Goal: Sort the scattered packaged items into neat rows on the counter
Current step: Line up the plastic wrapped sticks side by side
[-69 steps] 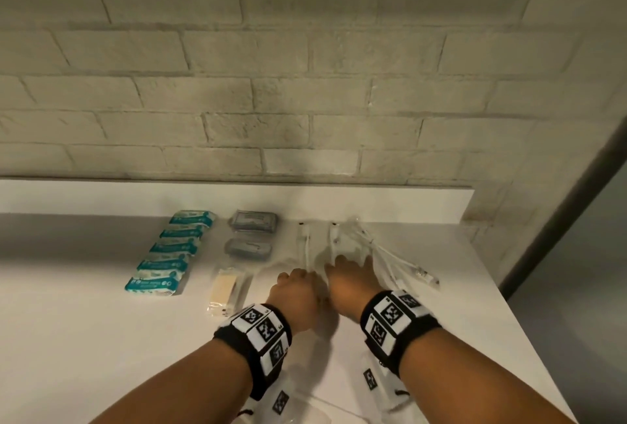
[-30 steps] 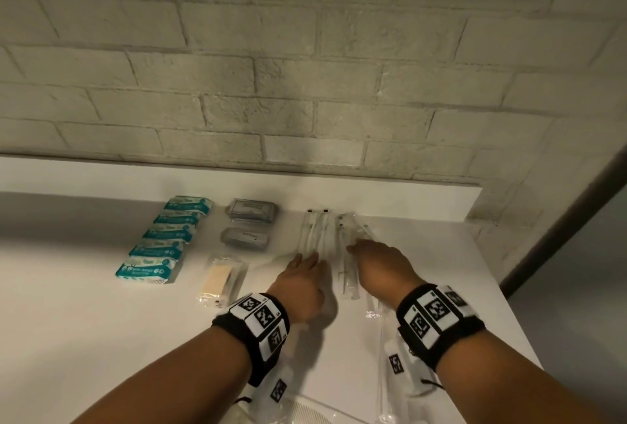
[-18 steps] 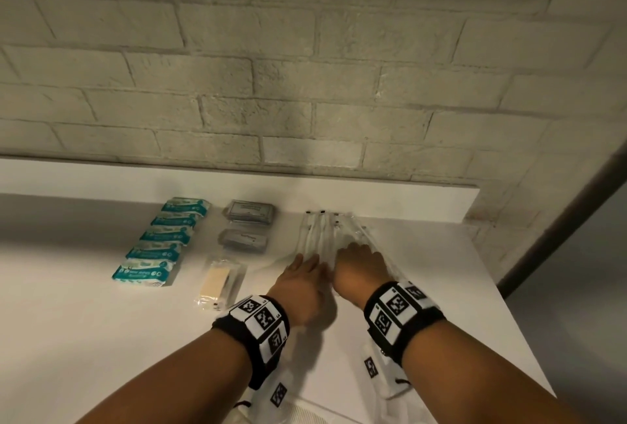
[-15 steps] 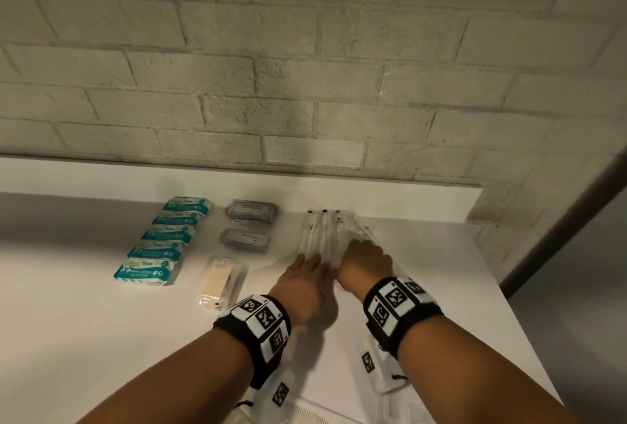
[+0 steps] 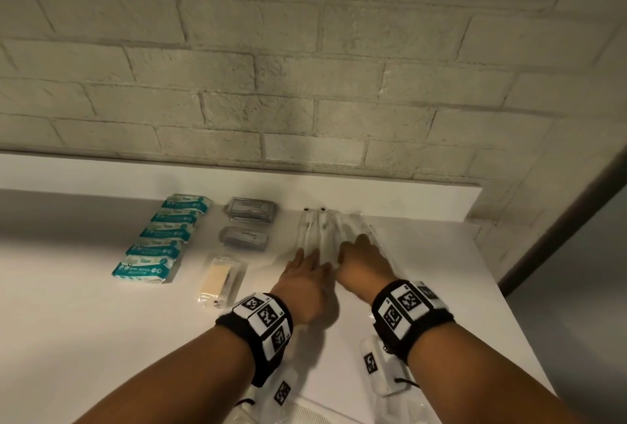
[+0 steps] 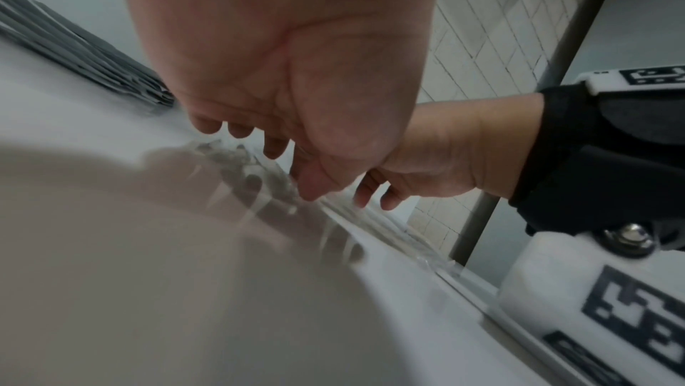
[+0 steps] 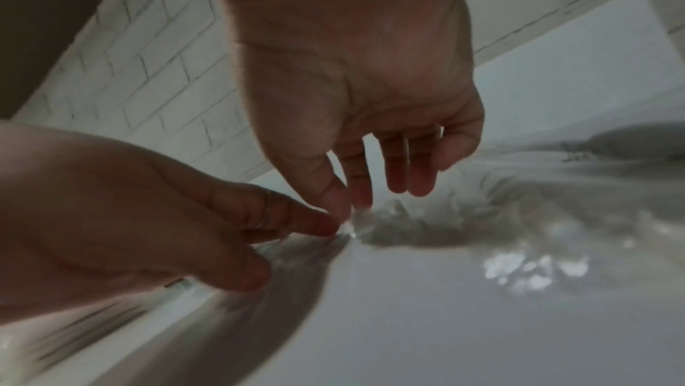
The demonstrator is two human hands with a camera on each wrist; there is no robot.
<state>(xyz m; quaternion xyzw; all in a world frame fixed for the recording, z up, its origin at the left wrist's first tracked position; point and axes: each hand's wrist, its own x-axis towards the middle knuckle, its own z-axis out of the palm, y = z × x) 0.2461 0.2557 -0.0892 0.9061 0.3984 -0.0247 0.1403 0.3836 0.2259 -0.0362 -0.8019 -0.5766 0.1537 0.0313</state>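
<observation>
Resting on clear packets [image 5: 325, 233]: left hand [image 5: 305, 274], right hand [image 5: 364, 262]

I stand in what looks like a plain utility or storage room: a white counter [image 5: 84, 321] runs along a pale painted brick wall [image 5: 305, 67], sealed packets [image 5: 159, 238] laid out on it

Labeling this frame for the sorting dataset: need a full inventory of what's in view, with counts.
Teal-and-white packets: five, one row, counter left.
Grey packets: two, one behind the other, right of the teal row.
Clear pack with beige contents: one, in front of the grey packets.
Clear long sleeves: several, count unclear, side by side under both hands.
Counter: white.
Brick wall: whitish, behind.
Left hand: fingers flat on the sleeves.
Right hand: fingertips on the sleeves.
</observation>
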